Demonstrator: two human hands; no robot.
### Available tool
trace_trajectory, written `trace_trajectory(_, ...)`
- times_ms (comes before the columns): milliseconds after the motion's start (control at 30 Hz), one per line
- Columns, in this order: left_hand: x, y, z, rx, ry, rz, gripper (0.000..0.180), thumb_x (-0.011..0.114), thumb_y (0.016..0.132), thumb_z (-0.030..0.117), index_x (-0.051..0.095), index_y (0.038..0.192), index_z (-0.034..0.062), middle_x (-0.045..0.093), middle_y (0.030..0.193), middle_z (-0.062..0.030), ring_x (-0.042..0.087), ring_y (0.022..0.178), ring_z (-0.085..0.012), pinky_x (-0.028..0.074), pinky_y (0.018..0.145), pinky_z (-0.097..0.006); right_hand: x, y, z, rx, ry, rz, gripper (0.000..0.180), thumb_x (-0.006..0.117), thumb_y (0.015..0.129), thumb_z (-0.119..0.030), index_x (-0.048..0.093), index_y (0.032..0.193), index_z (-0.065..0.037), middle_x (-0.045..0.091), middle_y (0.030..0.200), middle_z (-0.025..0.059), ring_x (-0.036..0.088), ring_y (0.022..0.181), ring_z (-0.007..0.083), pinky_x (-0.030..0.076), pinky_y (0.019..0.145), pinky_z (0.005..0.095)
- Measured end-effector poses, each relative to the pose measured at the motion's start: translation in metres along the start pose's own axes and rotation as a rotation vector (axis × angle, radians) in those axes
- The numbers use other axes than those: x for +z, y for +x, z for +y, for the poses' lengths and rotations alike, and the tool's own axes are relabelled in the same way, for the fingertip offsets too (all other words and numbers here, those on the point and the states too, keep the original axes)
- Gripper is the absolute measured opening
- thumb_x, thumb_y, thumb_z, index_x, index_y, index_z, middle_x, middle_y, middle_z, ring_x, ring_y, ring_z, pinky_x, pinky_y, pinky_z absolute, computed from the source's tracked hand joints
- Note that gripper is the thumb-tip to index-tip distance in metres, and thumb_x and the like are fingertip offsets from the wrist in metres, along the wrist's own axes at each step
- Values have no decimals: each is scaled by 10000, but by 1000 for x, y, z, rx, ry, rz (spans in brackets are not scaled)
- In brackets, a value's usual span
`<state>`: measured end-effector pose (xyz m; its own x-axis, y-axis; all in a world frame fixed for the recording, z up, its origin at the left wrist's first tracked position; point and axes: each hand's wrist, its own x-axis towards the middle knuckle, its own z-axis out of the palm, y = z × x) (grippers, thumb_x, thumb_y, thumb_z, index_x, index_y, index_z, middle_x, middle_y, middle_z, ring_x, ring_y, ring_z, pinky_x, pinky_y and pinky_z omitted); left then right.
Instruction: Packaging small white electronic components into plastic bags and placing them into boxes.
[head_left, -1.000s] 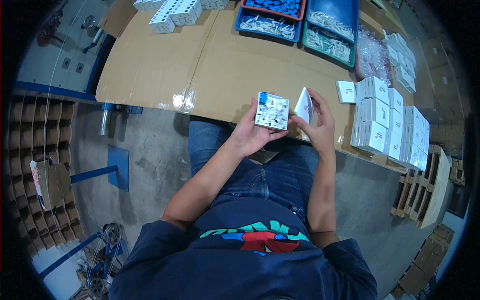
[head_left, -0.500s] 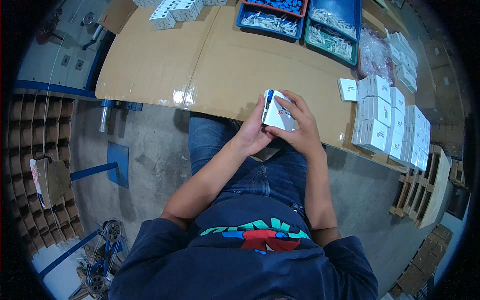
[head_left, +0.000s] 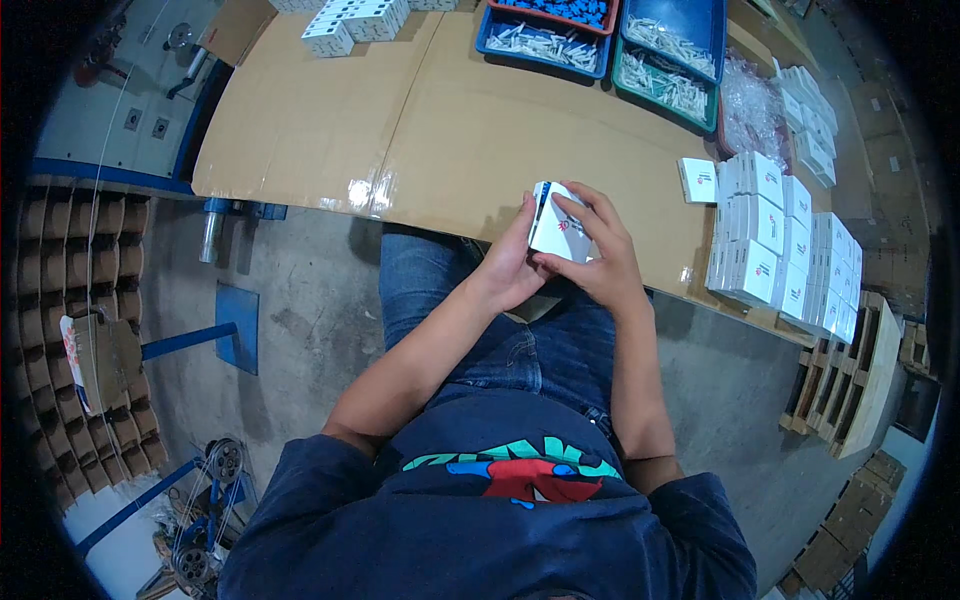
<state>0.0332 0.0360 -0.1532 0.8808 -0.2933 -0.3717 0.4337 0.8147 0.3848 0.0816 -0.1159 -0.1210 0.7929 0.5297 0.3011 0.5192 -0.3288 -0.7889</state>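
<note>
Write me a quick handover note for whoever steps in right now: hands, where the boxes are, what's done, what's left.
Left hand: cradles the small white cardboard box from its left side, above the cardboard-covered table edge.
Right hand: fingers pressed on the box's top face.
Done: stack of closed white boxes at the right; one loose white box lies beside it.
Left: the held box is not yet on the stack. Blue and green bins of small white parts sit at the far edge.

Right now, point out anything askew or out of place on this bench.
One small white box lies alone on the cardboard-covered table, apart from the neat stack of white boxes. Both hands hold another white box. Nothing looks spilled or damaged.
</note>
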Motion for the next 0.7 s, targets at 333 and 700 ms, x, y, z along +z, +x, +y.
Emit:
trace_trajectory(333, 4, -1, -1, 4, -8, 17, 603, 330, 1044, 615, 480, 1425, 171, 601, 1320, -57, 587, 1229, -211, 487, 1038, -406, 0, -2, 1, 24, 4, -9, 708, 908, 660, -261, 662, 1309, -122, 569, 1378, 147, 552, 1284, 333, 468, 1060, 435)
trace_trajectory(700, 2, -1, -1, -25, 4, 8, 639, 256, 1046, 635, 446, 1456, 183, 582, 1344, -55, 580, 1239, -208, 483, 1032, -412, -2, 0, 0, 10, -2, -32, 706, 903, 665, -265, 661, 1313, -124, 564, 1408, 131, 537, 1307, 326, 455, 1072, 432)
